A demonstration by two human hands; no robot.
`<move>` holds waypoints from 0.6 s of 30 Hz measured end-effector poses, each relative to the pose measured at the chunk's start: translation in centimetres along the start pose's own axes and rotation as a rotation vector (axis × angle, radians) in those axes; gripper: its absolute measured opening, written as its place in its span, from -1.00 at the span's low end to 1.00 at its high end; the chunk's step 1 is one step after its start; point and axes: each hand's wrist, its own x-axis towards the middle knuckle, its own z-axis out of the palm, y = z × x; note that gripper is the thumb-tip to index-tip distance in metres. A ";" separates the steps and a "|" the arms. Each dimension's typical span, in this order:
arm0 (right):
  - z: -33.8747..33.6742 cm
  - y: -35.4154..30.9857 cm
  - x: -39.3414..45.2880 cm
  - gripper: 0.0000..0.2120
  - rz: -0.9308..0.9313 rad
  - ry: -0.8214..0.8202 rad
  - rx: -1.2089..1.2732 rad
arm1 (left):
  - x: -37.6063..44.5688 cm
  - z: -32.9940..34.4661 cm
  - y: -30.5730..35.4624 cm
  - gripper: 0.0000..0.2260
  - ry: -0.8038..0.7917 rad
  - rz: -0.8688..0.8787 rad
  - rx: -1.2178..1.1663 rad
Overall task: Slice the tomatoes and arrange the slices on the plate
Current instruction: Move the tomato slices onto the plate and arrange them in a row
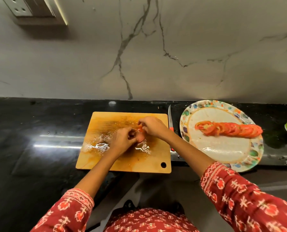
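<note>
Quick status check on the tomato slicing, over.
Both hands on the cutting board: left hand and right hand gripping tomato pieces. Row of slices on plate. Knife idle between board and plate.

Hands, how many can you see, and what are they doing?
2. The left hand and the right hand meet over the wet cutting board, their fingers curled round tomato pieces. Much of the tomato is hidden under them.
</note>
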 end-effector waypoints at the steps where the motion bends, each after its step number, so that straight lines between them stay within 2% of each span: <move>1: 0.1 -0.2 0.3 -0.74 -0.011 -0.013 -0.060 | 0.0 0.2 0.2 -0.66 0.003 0.012 0.008; 4: 0.4 -0.5 0.7 -0.74 -0.011 -0.047 -0.149 | 0.0 0.8 0.9 -0.65 0.021 0.042 0.033; 9: 0.3 -0.3 0.8 -0.80 0.007 -0.073 -0.157 | 0.0 1.1 1.0 -0.68 -0.014 0.024 -0.002; 18: -1.3 2.4 -2.1 -0.84 0.086 0.131 0.160 | -0.1 0.9 1.7 -0.89 -0.033 0.031 -0.115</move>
